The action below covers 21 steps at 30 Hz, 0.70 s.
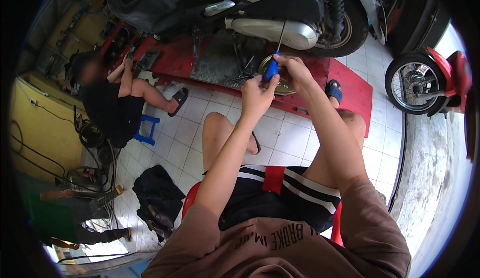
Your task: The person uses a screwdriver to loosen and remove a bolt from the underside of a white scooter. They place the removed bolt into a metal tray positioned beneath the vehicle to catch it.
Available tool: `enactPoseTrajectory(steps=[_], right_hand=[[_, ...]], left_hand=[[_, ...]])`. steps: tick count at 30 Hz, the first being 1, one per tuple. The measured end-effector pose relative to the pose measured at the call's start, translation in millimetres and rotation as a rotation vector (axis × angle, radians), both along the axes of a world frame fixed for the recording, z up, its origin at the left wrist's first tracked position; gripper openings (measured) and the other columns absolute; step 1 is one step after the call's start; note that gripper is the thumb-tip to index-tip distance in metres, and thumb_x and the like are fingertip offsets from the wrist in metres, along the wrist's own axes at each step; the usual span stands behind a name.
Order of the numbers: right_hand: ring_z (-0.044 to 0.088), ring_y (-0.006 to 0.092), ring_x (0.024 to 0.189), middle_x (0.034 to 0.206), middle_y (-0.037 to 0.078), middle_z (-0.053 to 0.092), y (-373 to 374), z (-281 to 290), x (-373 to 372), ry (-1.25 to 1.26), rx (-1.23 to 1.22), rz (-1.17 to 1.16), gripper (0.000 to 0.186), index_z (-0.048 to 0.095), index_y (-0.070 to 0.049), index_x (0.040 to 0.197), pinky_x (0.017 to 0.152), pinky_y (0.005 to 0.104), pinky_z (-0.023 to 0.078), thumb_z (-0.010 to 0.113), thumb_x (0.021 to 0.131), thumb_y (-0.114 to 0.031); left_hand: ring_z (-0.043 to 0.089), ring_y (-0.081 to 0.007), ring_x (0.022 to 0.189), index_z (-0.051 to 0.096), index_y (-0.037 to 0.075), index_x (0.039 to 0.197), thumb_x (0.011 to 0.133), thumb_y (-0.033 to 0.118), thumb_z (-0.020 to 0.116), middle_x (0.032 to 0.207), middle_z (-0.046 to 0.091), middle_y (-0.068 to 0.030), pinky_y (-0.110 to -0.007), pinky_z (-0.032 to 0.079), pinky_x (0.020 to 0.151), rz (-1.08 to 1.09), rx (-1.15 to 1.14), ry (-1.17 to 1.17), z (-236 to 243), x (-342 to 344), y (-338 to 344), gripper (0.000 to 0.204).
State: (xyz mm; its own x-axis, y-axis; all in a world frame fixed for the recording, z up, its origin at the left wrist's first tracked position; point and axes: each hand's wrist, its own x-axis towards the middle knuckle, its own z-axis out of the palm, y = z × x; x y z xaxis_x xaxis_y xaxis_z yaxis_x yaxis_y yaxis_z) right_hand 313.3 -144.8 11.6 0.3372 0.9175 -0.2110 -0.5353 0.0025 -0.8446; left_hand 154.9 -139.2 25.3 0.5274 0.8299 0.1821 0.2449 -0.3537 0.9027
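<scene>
A screwdriver with a blue handle (271, 71) is held up in front of me, its thin shaft pointing away toward the scooter. My right hand (295, 71) grips the handle at the shaft end. Around the handle's butt, my left hand (257, 94) is closed with thumb and fingers. Beyond the hands lies a round gold-coloured tray (287, 89), partly covered by them, on the red lift platform (345, 80). The scooter's silver engine cover (275, 32) is behind the shaft; I cannot tell whether the tip touches it.
Several tools (242, 68) lie on the platform's dark plate. At the left a person in black (107, 98) sits near a blue stool (146, 129). Another person in green (55, 213) is at the lower left. A red motorcycle (452, 80) stands at right; dark cloth (157, 193) lies on the tiles.
</scene>
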Motion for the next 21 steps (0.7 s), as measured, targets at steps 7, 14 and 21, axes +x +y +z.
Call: enactPoseTrajectory(steps=[7,14,21], right_hand=[[0.056,0.0123,0.074,0.086,0.004,0.061,-7,12,-2,0.119,0.007,0.112,0.015,0.062,-0.003,0.096,0.067,0.0262,0.046,0.056,0.092,-0.015],[0.059,0.0126,0.072,0.084,0.006,0.063,-3,5,7,0.026,0.023,0.027,0.028,0.063,-0.001,0.092,0.066,0.025,0.05,0.068,0.086,-0.028],[0.061,0.0102,0.062,0.078,0.006,0.065,-3,8,-3,-0.087,-0.025,0.005,0.031,0.064,0.0,0.089,0.055,0.0205,0.049,0.074,0.081,-0.028]], left_hand=[[0.048,-0.0138,0.069,0.05,-0.005,0.11,0.099,0.049,0.035,0.084,0.051,-0.0065,-0.024,0.042,0.061,-0.492,-1.43,-0.72,8,-8,3,0.057],[0.045,-0.0093,0.063,0.051,-0.003,0.1,0.093,0.039,0.057,0.077,0.049,-0.0033,-0.021,0.038,0.054,-0.337,-1.345,-0.815,9,2,5,0.043],[0.039,-0.0023,0.048,0.05,0.006,0.076,0.08,0.013,0.077,0.061,0.051,0.0029,-0.02,0.028,0.042,0.137,0.159,-0.133,-7,5,12,0.028]])
